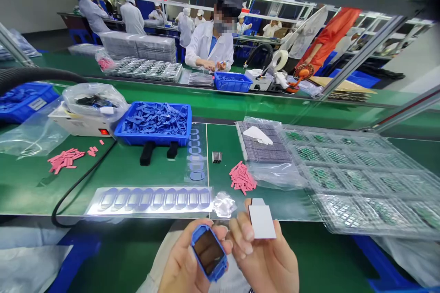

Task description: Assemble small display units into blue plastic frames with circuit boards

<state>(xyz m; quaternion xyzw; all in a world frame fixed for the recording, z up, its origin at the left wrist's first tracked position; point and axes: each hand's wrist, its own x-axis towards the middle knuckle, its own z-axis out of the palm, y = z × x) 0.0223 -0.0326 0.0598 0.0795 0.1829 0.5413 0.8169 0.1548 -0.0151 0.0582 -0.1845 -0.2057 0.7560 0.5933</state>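
Observation:
My left hand (182,263) grips a small blue-framed device (208,252) with a dark glossy screen, tilted towards me. My right hand (264,258) pinches a white rectangular card (261,221) between fingers and thumb, with a smaller piece showing at its top edge. The two hands are close together, just off the near edge of the green bench (154,178). Nearest them lie a crumpled scrap of clear film (224,204) and a clear strip of blue oval pieces (151,201). A pile of small pink pieces (242,177) lies beyond.
A blue crate of blue parts (153,123) stands at the bench's back edge beside a white machine (80,121). Stacked clear trays with green boards (357,178) cover the right side. A black cable (80,187) crosses the left. A co-worker (209,43) in a white coat works across the bench.

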